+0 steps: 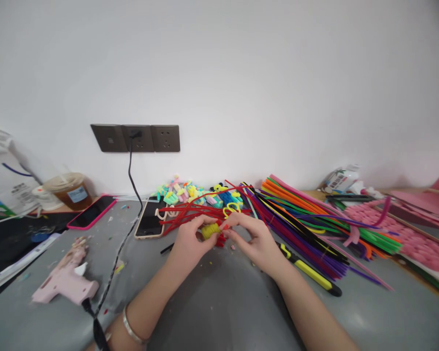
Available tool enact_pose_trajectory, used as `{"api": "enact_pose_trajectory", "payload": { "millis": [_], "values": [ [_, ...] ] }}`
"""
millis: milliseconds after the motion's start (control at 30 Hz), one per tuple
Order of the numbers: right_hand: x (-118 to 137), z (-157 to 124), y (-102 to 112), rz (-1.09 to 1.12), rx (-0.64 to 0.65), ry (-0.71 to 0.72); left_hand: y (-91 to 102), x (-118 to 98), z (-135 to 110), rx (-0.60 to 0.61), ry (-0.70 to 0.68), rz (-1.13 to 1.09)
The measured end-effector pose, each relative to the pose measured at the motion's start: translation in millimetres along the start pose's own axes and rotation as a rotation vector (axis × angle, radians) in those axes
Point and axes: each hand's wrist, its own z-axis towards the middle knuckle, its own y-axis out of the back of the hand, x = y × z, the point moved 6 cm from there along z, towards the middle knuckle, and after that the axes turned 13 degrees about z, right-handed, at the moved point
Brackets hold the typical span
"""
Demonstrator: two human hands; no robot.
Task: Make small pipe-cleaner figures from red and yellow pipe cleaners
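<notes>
My left hand (190, 241) is closed around a small yellow coil (209, 230) that looks wound from fuzzy pipe cleaner. At the coil's right end, the fingertips of my right hand (255, 240) pinch a small red piece (225, 227). Whether the red piece is joined to the coil I cannot tell, as fingers cover the contact. Just beyond my hands lie loose red pipe cleaners (190, 210) and two yellow loops (231, 209). More red material shows on the table below my fingertips.
A pink glue gun (68, 282) lies left, its cord running to the wall socket (135, 138). Two phones, one in a pink case (92, 212), and a drink cup (69, 191) stand behind. Rightward are bundled coloured pipe cleaners (314, 219) and a yellow-black utility knife (312, 275).
</notes>
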Motion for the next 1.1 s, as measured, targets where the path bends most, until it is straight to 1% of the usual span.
{"api": "enact_pose_trajectory", "payload": {
  "millis": [100, 200, 267, 367, 467, 567, 700, 900, 1000, 1100],
  "values": [
    [-2.3, -1.8, -2.6, 0.032, 0.028, -0.037, -1.9, -0.2, 0.2, 0.043, 0.010, 0.014],
    [-4.4, -2.7, -1.1, 0.054, 0.001, -0.059, -5.1, -3.3, -0.4, 0.105, -0.002, 0.028],
    [-7.4, -2.4, -0.2, 0.085, -0.004, -0.087, -8.6, -6.9, -1.7, 0.167, -0.037, 0.034],
    [-16.4, -1.7, -0.2, 0.192, 0.022, -0.178, -13.3, -10.9, -4.4, 0.251, -0.097, 0.015],
    [-27.2, -1.8, 1.5, 0.352, 0.007, -0.296, -15.0, -11.2, -5.5, 0.293, -0.101, -0.060],
    [-33.0, -2.0, 3.8, 0.462, -0.030, -0.369, -14.5, -11.3, -5.3, 0.312, -0.066, -0.140],
    [-35.5, -1.6, 4.7, 0.537, -0.068, -0.412, -13.0, -14.6, -5.2, 0.331, -0.041, -0.218],
    [-44.2, -4.0, 1.1, 0.640, -0.043, -0.468, -13.1, -15.7, -6.0, 0.319, -0.035, -0.309],
    [-50.9, -7.1, 0.0, 0.695, -0.055, -0.532, -14.1, -13.4, -6.1, 0.307, 0.001, -0.410],
    [-55.9, -9.2, 1.3, 0.688, -0.082, -0.577, -14.5, -11.5, -5.4, 0.295, 0.032, -0.521]
  ]
}}
